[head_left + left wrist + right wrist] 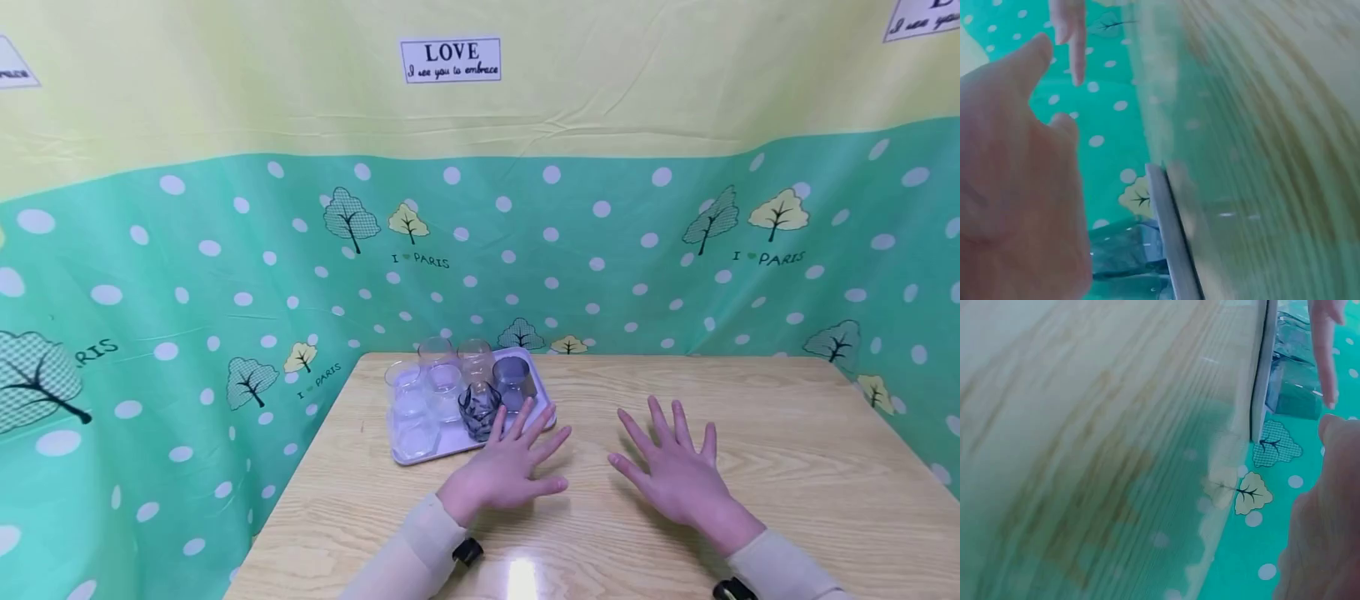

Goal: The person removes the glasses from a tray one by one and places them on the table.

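My left hand (504, 475) is held over the table with its fingers spread and holds nothing. In the head view its fingertips overlap the front right of a pale tray (452, 438) and a dark patterned glass (480, 410); I cannot tell whether they touch. My right hand (678, 482) is to the right, apart from the tray, fingers spread and nothing in it. On the tray stand several clear glasses (408, 400), a faintly amber one (475, 357) and a dark grey one (512, 379). The left wrist view shows the tray's edge (1172, 234) beside the left hand (1019, 181).
The tray sits at the back left of a light wooden table (600, 542). Behind and beside the table hangs a green and yellow curtain (585, 225) with dots and trees. Dark bands (468, 552) circle both wrists.
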Tool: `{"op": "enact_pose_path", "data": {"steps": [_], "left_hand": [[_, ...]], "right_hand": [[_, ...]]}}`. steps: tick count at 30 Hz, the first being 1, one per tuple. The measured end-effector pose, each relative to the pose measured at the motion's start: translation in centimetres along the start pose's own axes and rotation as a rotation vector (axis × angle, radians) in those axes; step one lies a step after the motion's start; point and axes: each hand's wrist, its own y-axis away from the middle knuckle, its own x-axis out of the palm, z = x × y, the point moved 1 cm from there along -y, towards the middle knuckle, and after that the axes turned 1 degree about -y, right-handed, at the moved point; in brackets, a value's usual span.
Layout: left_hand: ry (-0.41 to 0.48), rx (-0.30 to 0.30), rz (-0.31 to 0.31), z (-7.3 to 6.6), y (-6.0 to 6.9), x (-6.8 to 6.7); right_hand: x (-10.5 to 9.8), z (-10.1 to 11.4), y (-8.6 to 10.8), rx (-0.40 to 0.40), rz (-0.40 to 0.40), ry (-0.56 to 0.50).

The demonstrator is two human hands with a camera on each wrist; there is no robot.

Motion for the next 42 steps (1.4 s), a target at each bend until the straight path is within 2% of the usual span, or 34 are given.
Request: {"op": "enact_pose_path", "data": {"steps": [3,6,9,12,14,15,17,19,21,23,25,26,28,31,34,38,42], "left_hand": [[0.123,0.065,-0.068,0.7,0.9,-0.7],[0.302,0.120,-0.178,1.6,2.4,-2.1],[0.510,0.149,-0.347,2.9,4.2,-3.8],[0.720,0.182,-0.559,4.9,6.0,-5.5],[0.832,0.180,-0.707,6.6,7.4,-6.5],[0.881,0.166,-0.780,7.6,8.2,-6.9],[0.980,0.098,-0.920,9.8,9.7,-7.2],[1.042,-0.031,-1.018,12.2,11.2,-6.9],[1.092,-0.190,-1.050,14.4,12.5,-6.1],[1.123,-0.346,-1.010,16.3,13.7,-5.1],[1.120,-0.483,-0.907,17.8,14.7,-3.9],[1.107,-0.538,-0.847,18.4,15.2,-3.3],[1.072,-0.599,-0.716,19.2,15.8,-2.2],[1.023,-0.593,-0.539,19.9,16.1,-0.9],[1.024,-0.532,-0.429,20.2,16.1,-0.2],[0.991,-0.502,-0.349,20.3,16.2,0.3],[0.880,-0.483,-0.288,20.4,16.3,0.6]], "right_hand": [[0.1,0.0,-0.2,0.001,0.008,-0.033],[0.0,-0.2,-0.5,0.005,0.014,-0.097],[-0.4,-0.1,-1.1,0.015,0.025,-0.194],[-0.8,0.3,-1.8,0.035,0.034,-0.297],[-1.1,0.9,-2.4,0.041,0.032,-0.373],[-1.2,1.2,-2.8,0.041,0.025,-0.409],[-1.3,1.8,-3.6,0.030,0.005,-0.480],[-1.3,2.6,-4.4,0.013,-0.014,-0.546],[-1.2,3.4,-5.2,-0.007,-0.027,-0.608],[-0.9,4.3,-6.0,-0.016,-0.029,-0.654],[-0.5,5.1,-6.9,-0.021,-0.027,-0.688],[-0.3,5.5,-7.3,-0.023,-0.026,-0.705],[0.1,6.2,-8.1,-0.011,-0.026,-0.726],[0.7,6.7,-9.5,0.012,-0.041,-0.763],[1.2,7.0,-10.7,0.029,-0.063,-0.808],[1.9,7.3,-12.0,0.017,-0.057,-0.867],[2.4,7.5,-12.8,-0.033,-0.010,-0.897]]}}
